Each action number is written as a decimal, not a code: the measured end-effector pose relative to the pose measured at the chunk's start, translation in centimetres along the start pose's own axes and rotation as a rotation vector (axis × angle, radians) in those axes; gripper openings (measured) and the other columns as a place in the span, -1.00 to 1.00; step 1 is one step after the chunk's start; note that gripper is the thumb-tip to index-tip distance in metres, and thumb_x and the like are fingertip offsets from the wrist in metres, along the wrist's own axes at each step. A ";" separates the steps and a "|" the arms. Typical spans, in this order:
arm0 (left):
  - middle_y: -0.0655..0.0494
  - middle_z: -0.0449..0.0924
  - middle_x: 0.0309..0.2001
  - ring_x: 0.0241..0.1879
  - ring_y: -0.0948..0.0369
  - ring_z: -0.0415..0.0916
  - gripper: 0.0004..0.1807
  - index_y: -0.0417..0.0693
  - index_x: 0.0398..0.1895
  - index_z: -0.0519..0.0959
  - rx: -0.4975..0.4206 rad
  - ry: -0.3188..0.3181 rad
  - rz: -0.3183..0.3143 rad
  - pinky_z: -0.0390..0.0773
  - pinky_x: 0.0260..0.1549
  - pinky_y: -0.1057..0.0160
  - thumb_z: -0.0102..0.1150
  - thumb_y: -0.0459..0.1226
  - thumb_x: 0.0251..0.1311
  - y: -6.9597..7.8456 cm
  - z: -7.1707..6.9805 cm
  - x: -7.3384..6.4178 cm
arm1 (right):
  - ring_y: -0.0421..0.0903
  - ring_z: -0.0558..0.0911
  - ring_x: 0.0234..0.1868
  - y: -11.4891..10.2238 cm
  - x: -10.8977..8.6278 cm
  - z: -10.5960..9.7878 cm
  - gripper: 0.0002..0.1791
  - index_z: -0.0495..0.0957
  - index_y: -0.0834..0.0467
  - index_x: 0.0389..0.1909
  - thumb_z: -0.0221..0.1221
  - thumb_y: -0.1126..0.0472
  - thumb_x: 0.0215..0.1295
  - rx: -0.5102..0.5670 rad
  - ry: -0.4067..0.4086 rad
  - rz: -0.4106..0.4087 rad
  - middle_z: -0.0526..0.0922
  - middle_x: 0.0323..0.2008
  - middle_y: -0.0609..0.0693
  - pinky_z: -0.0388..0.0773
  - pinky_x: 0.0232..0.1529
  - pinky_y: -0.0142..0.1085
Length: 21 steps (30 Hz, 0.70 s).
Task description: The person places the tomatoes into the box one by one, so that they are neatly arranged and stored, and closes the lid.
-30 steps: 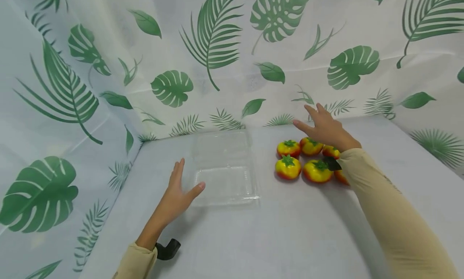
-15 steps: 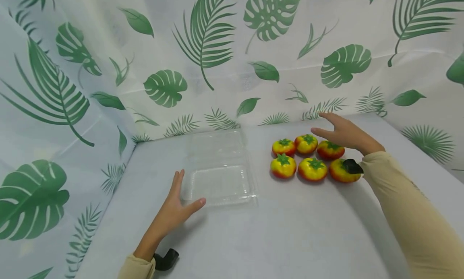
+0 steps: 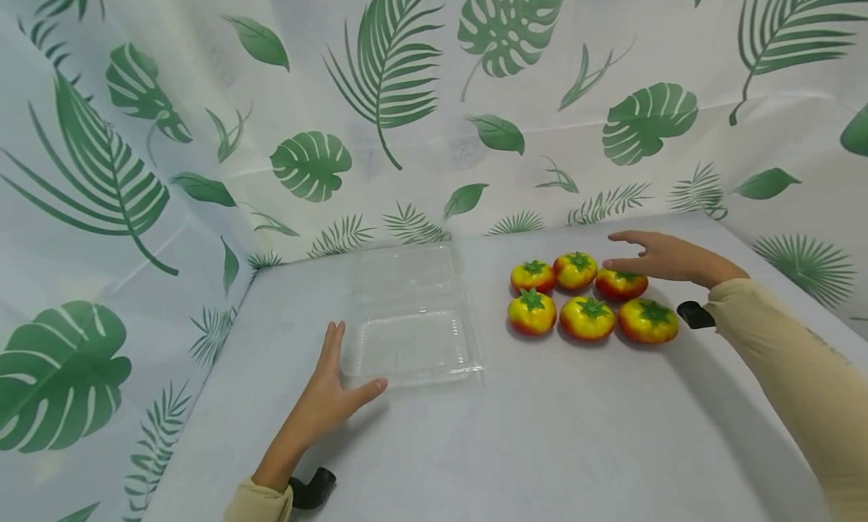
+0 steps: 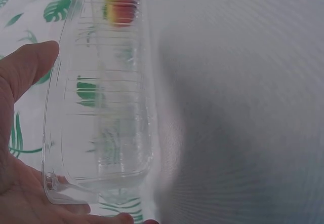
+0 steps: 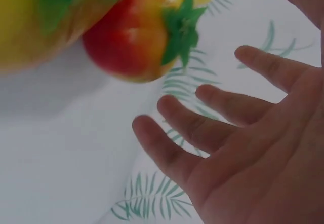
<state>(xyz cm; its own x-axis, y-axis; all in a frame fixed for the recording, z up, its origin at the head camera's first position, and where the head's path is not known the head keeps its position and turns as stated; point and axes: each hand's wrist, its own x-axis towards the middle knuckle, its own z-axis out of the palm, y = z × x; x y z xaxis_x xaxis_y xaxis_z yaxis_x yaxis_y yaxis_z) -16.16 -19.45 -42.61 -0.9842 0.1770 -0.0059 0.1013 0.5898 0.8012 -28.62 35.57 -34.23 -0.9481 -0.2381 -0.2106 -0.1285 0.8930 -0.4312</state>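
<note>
the left hand (image 3: 330, 392) is spread at the near corner of a clear container (image 3: 410, 343) to its right; i cannot tell if they touch. the right hand (image 3: 671, 257), fingers apart and holding nothing, hangs by one fruit (image 3: 620, 288); five more fruits (image 3: 587, 322) lie on the desk (image 3: 508, 447) left of it or nearer the body. a sound pick would mean lowering the palm, curling fingers evenly round the fruit's sides, the left hand steadying the container.

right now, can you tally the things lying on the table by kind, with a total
Red-and-yellow tomato-like fruits with green tops: 6
Clear plastic container, lying open and counted with its lid: 1
Total: 7
</note>
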 end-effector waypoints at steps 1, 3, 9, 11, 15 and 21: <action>-0.14 -0.49 0.74 0.69 -0.16 -0.41 0.32 -0.08 0.77 -0.30 -0.001 0.000 -0.001 -0.16 0.55 -0.36 0.48 0.07 0.29 0.0 0.0 0.0 | 0.61 0.30 0.39 0.1 0.0 0.0 0.00 0.18 0.36 0.60 0.19 -0.31 0.51 -0.005 -0.009 -0.002 0.21 0.49 0.59 0.30 0.26 0.56; -0.15 -0.49 0.74 0.69 -0.16 -0.42 0.32 -0.11 0.77 -0.31 -0.002 0.004 0.000 -0.18 0.55 -0.36 0.46 0.08 0.31 0.0 0.0 -0.1 | 0.60 0.30 0.39 0.3 0.1 -0.1 -0.05 0.22 0.37 0.57 0.21 -0.27 0.52 -0.012 -0.025 -0.007 0.22 0.48 0.58 0.31 0.26 0.56; -0.17 -0.47 0.74 0.69 -0.16 -0.41 0.31 -0.21 0.75 -0.30 -0.012 0.021 0.006 -0.18 0.56 -0.35 0.41 0.12 0.34 -0.1 0.0 -0.1 | 0.59 0.34 0.35 0.6 0.3 0.1 -0.15 0.36 0.34 0.51 0.23 -0.21 0.52 -0.036 -0.069 -0.011 0.29 0.44 0.59 0.30 0.24 0.58; -0.17 -0.47 0.74 0.69 -0.15 -0.41 0.30 -0.22 0.75 -0.30 -0.022 0.023 0.003 -0.17 0.56 -0.35 0.42 0.11 0.35 -0.2 0.1 0.0 | 0.59 0.36 0.33 0.7 0.4 0.3 -0.18 0.40 0.33 0.49 0.24 -0.21 0.51 -0.033 -0.086 -0.010 0.33 0.41 0.59 0.30 0.24 0.58; -0.18 -0.46 0.74 0.69 -0.17 -0.41 0.30 -0.23 0.75 -0.30 -0.030 0.027 -0.003 -0.17 0.55 -0.36 0.43 0.09 0.34 -0.2 0.2 0.1 | 0.54 0.41 0.29 0.8 0.8 0.6 -0.19 0.42 0.36 0.47 0.27 -0.18 0.50 -0.033 -0.100 -0.024 0.39 0.37 0.57 0.31 0.24 0.56; -0.16 -0.47 0.74 0.69 -0.15 -0.42 0.31 -0.23 0.75 -0.32 -0.027 0.025 -0.014 -0.18 0.56 -0.33 0.42 0.08 0.34 -0.2 0.2 0.0 | 0.53 0.39 0.28 1.2 1.6 1.3 -0.15 0.38 0.41 0.47 0.36 -0.12 0.43 -0.038 -0.093 -0.019 0.40 0.34 0.57 0.27 0.26 0.57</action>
<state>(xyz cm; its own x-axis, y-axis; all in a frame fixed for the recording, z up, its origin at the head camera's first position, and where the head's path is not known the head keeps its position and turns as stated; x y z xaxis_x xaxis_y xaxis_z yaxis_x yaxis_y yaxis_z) -16.19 -19.44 -42.88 -0.9888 0.1489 -0.0023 0.0840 0.5709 0.8167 -29.92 35.78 -36.23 -0.9145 -0.2879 -0.2841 -0.1589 0.9016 -0.4023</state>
